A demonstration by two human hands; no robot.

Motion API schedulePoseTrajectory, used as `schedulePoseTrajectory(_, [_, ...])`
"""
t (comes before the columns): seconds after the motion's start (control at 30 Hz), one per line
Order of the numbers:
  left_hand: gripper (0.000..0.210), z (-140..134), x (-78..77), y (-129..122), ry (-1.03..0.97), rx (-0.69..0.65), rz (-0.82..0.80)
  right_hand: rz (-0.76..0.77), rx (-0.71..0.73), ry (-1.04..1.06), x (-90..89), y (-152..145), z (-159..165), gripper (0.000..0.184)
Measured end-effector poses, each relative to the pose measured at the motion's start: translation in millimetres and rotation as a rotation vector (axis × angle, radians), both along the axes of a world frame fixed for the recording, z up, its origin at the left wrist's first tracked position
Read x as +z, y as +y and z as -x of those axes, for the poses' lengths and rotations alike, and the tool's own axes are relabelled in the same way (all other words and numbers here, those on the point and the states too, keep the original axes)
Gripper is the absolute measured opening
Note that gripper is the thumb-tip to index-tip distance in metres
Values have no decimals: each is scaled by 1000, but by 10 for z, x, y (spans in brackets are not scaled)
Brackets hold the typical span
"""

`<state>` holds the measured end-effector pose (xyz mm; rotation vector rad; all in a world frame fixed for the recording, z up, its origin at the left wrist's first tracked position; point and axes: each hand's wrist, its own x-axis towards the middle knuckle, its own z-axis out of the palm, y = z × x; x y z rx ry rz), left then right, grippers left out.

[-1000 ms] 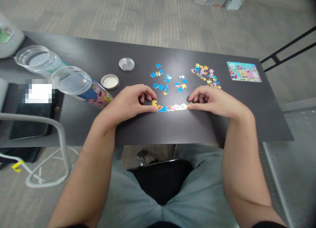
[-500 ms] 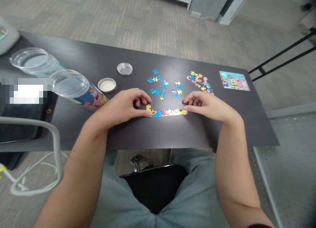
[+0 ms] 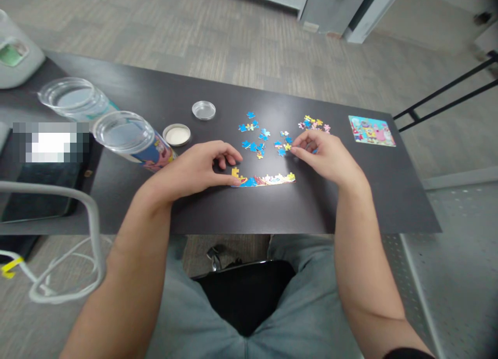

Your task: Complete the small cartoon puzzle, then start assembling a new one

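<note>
My left hand (image 3: pixel 202 167) rests at the left end of a joined strip of jigsaw puzzle pieces (image 3: pixel 268 180). Its thumb touches the strip, and the curled fingers stay apart from the thumb. A yellow corner piece stands up at that end of the strip. Beyond it, my right hand (image 3: pixel 330 154) has thumb and forefinger closed together at the edge of a yellow puzzle piece (image 3: pixel 287 147) in a small cluster. Loose, mostly blue puzzle pieces (image 3: pixel 252 146) lie left of this cluster. Another pile of puzzle pieces (image 3: pixel 313 123) is partly hidden behind my right hand.
A picture card (image 3: pixel 372 131) lies at the table's right. Two clear-topped canisters (image 3: pixel 124 133) stand or lie at the left, near a round metal lid (image 3: pixel 177 135) and a clear lid (image 3: pixel 204 110). A dark tablet-like device (image 3: pixel 42 188) and a white cable (image 3: pixel 91 219) are further left.
My right hand has left the strip's right end and moved up to the small cluster of loose pieces. My left hand stays at the strip. The view has shifted slightly.
</note>
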<state>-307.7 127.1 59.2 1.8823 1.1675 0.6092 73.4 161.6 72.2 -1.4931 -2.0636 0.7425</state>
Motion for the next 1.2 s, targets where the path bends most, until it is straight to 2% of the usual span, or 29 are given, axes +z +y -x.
schedulePoseTrajectory(0.07, [59,-16,7,-11,-6,19,-7,-27,29,9,-80,29,58,11])
schedulePoseTrajectory(0.23, [45,-108,32,-39,7,76,-21,-128,74,-38,-216,71,219,15])
schedulePoseTrajectory(0.5, [27,-255,-68,2,99,156,-139,-73,177,-19,-37,-33,446,16])
schedulePoseTrajectory(0.63, [23,-225,-106,10,54,180,-129,-89,187,-51,-28,253,689,18])
schedulePoseTrajectory(0.73, [20,-202,-112,-1,50,172,-150,-132,186,-71,-88,566,882,21])
schedulePoseTrajectory(0.8, [19,-198,-117,-3,43,164,-151,-147,193,-92,-134,707,967,17])
schedulePoseTrajectory(0.93, [19,-213,-120,-1,46,154,-134,-102,203,-80,-171,771,998,7])
schedulePoseTrajectory(1.2, [21,-263,-104,-31,67,174,-117,-2,245,-25,-90,687,881,21])
